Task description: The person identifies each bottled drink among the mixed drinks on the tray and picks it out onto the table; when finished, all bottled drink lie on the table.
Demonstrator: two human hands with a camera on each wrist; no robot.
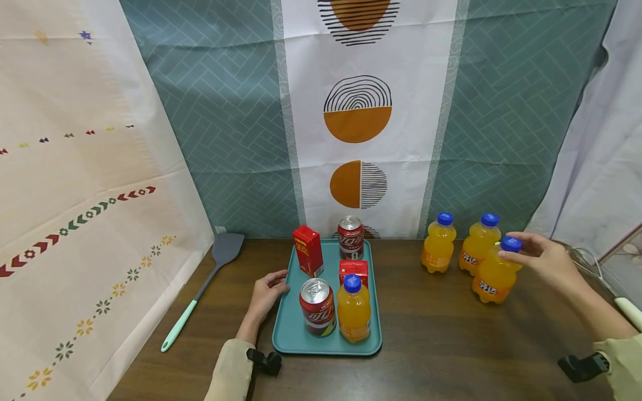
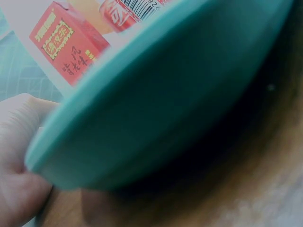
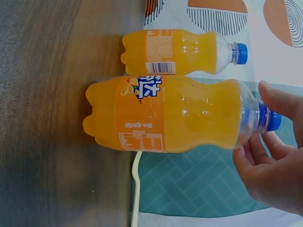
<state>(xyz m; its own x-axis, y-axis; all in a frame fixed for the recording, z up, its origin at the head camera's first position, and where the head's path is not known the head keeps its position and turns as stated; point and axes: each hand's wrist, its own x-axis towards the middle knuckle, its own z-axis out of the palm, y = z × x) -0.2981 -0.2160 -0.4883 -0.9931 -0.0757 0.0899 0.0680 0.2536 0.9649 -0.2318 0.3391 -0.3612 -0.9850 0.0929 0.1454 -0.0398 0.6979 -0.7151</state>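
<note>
My right hand [image 1: 557,266] pinches the neck of an orange soda bottle [image 1: 494,278] just under its blue cap. The right wrist view shows thumb and fingers on either side of this bottle [image 3: 189,116]. Two matching bottles, one left [image 1: 437,248] and one behind [image 1: 477,245], stand close by. My left hand [image 1: 266,294] grips the left rim of a teal tray [image 1: 287,337]. On the tray are a front soda can [image 1: 317,312], a back soda can [image 1: 351,239], an upright red drink carton [image 1: 308,250], another red carton [image 1: 353,270], and an orange soda bottle [image 1: 354,312].
A grey spatula [image 1: 227,249] with a mint handle lies left of the tray. At the far right is a whisk [image 1: 589,262] with a pale handle, partly behind my right arm. Patterned cloth [image 1: 241,111] hangs behind the wooden table [image 1: 426,345].
</note>
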